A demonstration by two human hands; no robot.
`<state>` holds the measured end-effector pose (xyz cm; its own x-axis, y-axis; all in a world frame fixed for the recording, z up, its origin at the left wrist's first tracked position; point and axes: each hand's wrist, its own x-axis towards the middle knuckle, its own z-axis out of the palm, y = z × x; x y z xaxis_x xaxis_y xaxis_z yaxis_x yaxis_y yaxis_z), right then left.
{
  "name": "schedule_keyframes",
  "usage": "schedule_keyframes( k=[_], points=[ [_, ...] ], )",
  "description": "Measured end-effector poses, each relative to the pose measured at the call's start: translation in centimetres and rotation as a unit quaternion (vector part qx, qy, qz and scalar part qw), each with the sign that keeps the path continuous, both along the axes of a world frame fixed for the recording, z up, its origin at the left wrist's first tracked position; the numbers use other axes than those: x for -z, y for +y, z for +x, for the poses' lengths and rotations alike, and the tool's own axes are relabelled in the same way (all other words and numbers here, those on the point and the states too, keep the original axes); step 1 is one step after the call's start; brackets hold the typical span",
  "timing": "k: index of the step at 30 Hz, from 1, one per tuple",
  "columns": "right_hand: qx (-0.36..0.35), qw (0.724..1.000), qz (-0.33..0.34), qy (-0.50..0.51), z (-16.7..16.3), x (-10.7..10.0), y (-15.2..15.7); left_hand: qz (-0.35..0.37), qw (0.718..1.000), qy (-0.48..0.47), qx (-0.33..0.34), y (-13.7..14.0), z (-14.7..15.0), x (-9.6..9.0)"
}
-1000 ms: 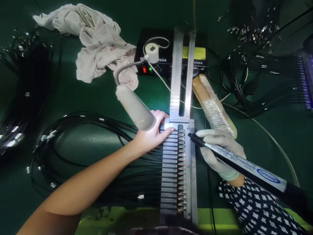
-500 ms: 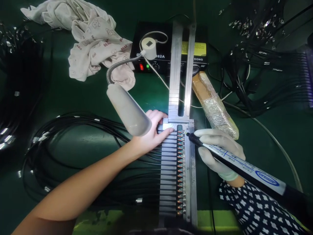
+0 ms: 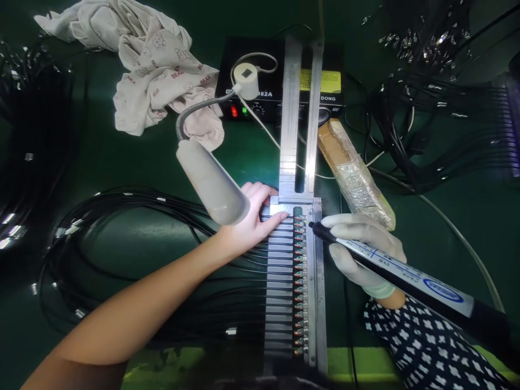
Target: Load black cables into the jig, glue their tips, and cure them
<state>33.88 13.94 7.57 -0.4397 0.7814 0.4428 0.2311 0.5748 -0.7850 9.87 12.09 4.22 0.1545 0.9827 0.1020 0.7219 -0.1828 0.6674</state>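
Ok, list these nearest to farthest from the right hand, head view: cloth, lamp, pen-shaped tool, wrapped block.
1. Pen-shaped tool: in the right hand.
2. Wrapped block: just above.
3. Lamp: to the left.
4. Cloth: upper left.

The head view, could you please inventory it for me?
printed cloth: one, off-white, upper left
control box: one, black, top centre
gooseneck lamp: one, white, left of centre
slotted rail: one, silver, upper centre
metal fixture: one, silver, lower centre
cable ends: many, metallic, along fixture
cables: many, black, left and right
wrapped block: one, brown, right of rail
comb strip: one, purple, right edge
tabletop: one, green, beneath
pen-shaped tool: one, black-white, right
sleeve: one, black-white, lower right
left hand: one, bare, on fixture
right hand: one, white-gloved, holding tool
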Motion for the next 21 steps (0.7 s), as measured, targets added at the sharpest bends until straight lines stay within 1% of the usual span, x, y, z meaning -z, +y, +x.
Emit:
schedule_keyframes(
  k=[14,21],
  points=[
    [0.018,1.0,-0.008,-0.014,0.14,-0.21,-0.31,-0.013,1.0,0.01,-0.002,-0.04,-0.02,0.1],
    [0.018,1.0,-0.008,-0.015,0.06,-0.26,-0.23,-0.005,1.0,0.008,0.002,0.01,-0.08,0.07]
  ],
)
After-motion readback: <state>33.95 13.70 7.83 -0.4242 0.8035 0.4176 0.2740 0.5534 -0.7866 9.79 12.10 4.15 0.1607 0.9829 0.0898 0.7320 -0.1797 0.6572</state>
